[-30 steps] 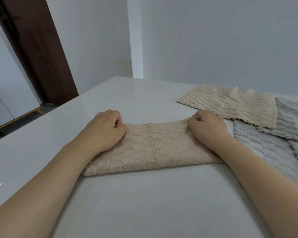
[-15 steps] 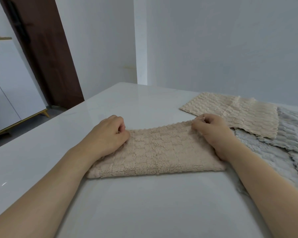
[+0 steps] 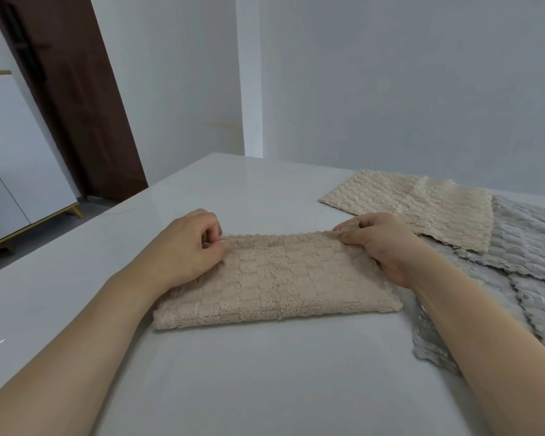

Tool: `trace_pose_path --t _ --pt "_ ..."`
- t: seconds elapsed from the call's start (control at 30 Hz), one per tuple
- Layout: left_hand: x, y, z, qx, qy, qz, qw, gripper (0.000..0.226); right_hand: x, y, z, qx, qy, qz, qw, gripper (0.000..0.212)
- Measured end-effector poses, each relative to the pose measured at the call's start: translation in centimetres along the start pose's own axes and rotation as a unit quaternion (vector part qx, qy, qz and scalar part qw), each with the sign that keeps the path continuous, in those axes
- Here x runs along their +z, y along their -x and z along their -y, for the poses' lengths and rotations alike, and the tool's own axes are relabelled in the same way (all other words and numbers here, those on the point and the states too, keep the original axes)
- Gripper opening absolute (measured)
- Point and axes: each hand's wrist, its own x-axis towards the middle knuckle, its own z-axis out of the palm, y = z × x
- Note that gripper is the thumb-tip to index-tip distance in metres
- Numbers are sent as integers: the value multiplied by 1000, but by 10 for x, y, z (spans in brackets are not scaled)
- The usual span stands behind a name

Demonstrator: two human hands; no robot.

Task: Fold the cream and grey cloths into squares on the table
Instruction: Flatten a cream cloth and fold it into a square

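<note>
A cream cloth (image 3: 280, 278) lies folded in half as a long rectangle in the middle of the white table (image 3: 233, 372). My left hand (image 3: 183, 250) rests on its far left corner with fingers curled, pinching the edge. My right hand (image 3: 381, 243) pinches the far right corner, which is lifted slightly. A second cream cloth (image 3: 422, 206) lies flat at the back right. Grey cloths (image 3: 523, 247) lie spread under and beside it on the right, partly hidden by my right forearm.
The table's left edge runs diagonally from the far corner toward me. Beyond it stand a dark brown door (image 3: 73, 99) and a white cabinet (image 3: 13, 171) on wooden legs. White walls close the back.
The head camera has tilted, so the scene sits lower in view. My right hand's fingers have raised the far right corner of the folded cream cloth a little. The left hand stays at its corner.
</note>
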Motion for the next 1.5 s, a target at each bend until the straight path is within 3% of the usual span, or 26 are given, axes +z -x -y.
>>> trace_pose_path --t 0.23,0.47,0.6,0.77,1.03,1.3,1.5 --pt "0 -1 6 -20 -44 -18 999 12 -5 2 7 12 -22 41 999 12" --pt "5 -3 10 -57 -32 0 998 12 -7 -3 1 -6 -48 -8 999 23" --pt "7 -3 12 -67 -26 3 997 8 -7 -5 -4 -30 5 -45 999 22" --pt "9 -6 18 -93 -25 -9 995 10 -5 -5 -4 -55 83 -77 992 3" --pt "11 -9 23 -145 -69 -41 986 30 -1 -6 -6 -56 116 -107 986 15" --pt "13 -9 18 -162 -114 -45 979 51 14 -9 -17 -148 418 -143 885 28" --pt "11 -10 18 -193 -144 -23 970 18 19 -3 -13 -145 540 -136 818 31"
